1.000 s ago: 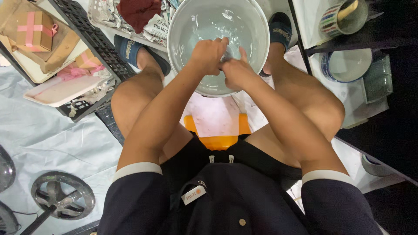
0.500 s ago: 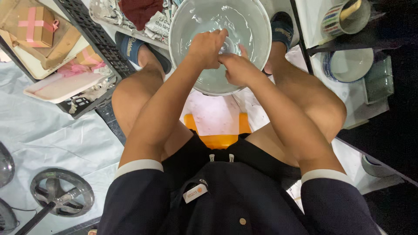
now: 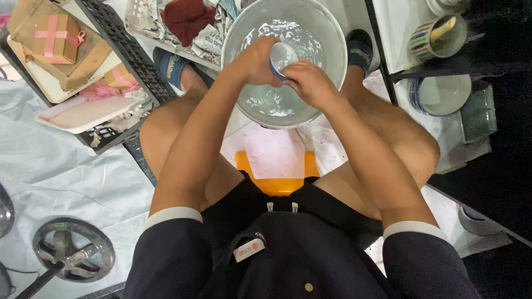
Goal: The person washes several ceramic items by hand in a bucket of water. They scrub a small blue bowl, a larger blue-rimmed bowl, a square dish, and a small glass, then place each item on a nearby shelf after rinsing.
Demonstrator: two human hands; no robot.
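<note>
Blue-and-white cup (image 3: 282, 57) being held over a basin (image 3: 338, 50) of water

Cup is gripped by both hands, left hand (image 3: 256, 60) wrapped round its left side and right hand (image 3: 311, 83) closed on its right side, just above the water inside the white basin, which sits on the floor between two blue slippers. Off to the right a striped mug (image 3: 438, 36) and a blue-rimmed bowl (image 3: 440, 94) are set on a shelf, well apart from the hands; a black crate (image 3: 119, 47) lies to the left
</note>
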